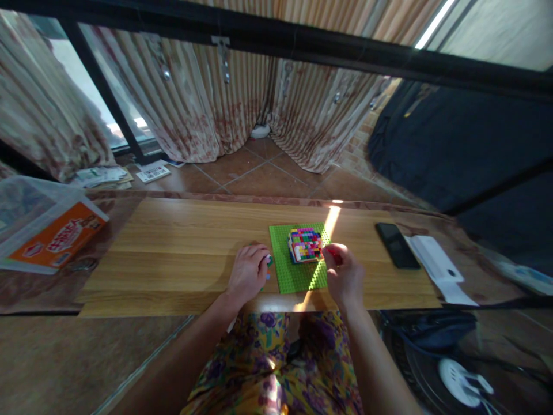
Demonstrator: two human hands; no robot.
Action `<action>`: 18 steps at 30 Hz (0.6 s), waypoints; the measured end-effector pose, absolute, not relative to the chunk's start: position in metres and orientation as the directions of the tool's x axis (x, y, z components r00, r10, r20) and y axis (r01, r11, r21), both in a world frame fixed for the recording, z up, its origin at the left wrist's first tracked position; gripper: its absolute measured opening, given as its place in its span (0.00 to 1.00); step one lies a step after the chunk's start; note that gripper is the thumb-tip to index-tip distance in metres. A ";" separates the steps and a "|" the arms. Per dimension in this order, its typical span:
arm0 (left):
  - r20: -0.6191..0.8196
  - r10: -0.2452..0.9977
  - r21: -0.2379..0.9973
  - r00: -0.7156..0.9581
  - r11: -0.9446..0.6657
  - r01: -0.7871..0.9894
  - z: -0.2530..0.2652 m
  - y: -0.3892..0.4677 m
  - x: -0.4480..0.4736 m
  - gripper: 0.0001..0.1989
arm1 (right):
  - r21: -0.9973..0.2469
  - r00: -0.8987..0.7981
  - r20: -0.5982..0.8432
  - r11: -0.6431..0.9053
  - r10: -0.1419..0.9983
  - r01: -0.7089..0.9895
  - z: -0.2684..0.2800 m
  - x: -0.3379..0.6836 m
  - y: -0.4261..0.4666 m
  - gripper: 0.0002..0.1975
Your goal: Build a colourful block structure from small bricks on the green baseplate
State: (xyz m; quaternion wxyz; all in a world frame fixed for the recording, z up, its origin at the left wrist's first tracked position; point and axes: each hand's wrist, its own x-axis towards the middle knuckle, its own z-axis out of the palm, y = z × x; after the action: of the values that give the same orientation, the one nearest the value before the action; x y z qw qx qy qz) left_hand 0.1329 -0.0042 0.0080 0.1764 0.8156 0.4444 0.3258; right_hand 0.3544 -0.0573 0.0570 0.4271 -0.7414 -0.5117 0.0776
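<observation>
A block of multicoloured toy bricks [306,244] is built up on a green studded baseplate [288,278]. At the plate's right edge, my right hand [344,274] is closed with thumb and fingers pinched around a small red brick [334,255], close beside the built block. My left hand [249,270] rests on the table just left of the plate, its fingers curled around some small loose bricks. A green and a white bit show at its fingertips, and a blue brick [268,276] lies by the thumb. How many pieces it covers is hidden.
The wooden table [173,253] also carries a black phone [397,245] on the right, beside a white box [434,259]. A clear plastic bin [47,190] with an orange label stands at the left end. Curtains [194,98] hang behind, and a power strip [462,380] lies low on the right.
</observation>
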 end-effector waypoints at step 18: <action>0.369 0.840 0.576 0.398 -0.543 0.611 0.009 -0.004 0.133 0.10 | -0.588 0.382 0.359 -0.111 0.852 0.801 0.047 0.363 -0.038 0.17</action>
State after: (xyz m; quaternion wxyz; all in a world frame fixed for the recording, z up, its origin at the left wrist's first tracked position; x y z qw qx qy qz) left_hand 0.1330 -0.0042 0.0091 0.1775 0.8169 0.4440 0.3225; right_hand 0.3628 -0.0383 0.0474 0.3694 -0.7446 -0.5549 0.0345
